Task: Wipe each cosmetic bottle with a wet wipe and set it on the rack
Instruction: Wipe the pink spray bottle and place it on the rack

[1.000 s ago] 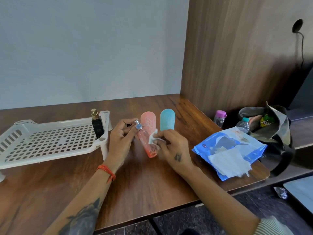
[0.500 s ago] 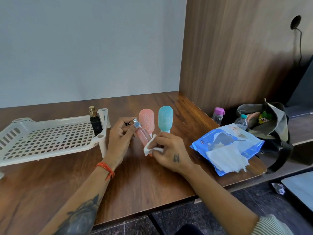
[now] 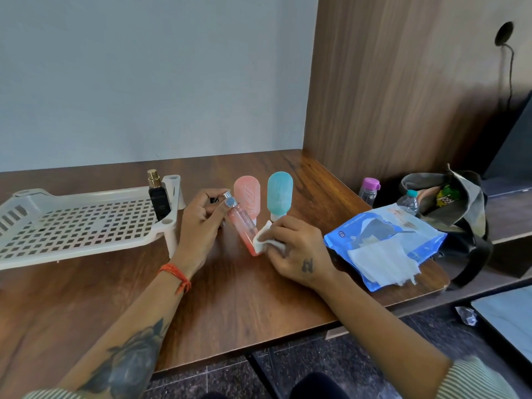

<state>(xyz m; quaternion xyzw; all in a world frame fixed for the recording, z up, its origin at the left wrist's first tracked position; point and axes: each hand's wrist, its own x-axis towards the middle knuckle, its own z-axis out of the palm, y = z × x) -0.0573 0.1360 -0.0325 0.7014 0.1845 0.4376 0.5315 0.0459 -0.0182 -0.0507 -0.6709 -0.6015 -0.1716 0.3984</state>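
So, largest first.
Rack (image 3: 86, 226): I see 1 black bottle (image 3: 159, 198) standing at its right end.
Left hand (image 3: 201, 223): pinching the cap end of the pink spray bottle (image 3: 241, 226), tilted over the table (image 3: 230, 298).
Right hand (image 3: 296, 251): clenched on the wet wipe (image 3: 263, 240), pressed to the bottle's lower end.
Handling: I'd judge it light, stiff, slick when wet; hold near the cap.

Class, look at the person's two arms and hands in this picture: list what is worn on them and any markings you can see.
The left hand has an orange thread bracelet at the wrist and a large dark flower tattoo on the forearm. The right hand bears a small dark tattoo on its back. Pale striped sleeve cuffs show near both elbows; the forearms are otherwise bare.
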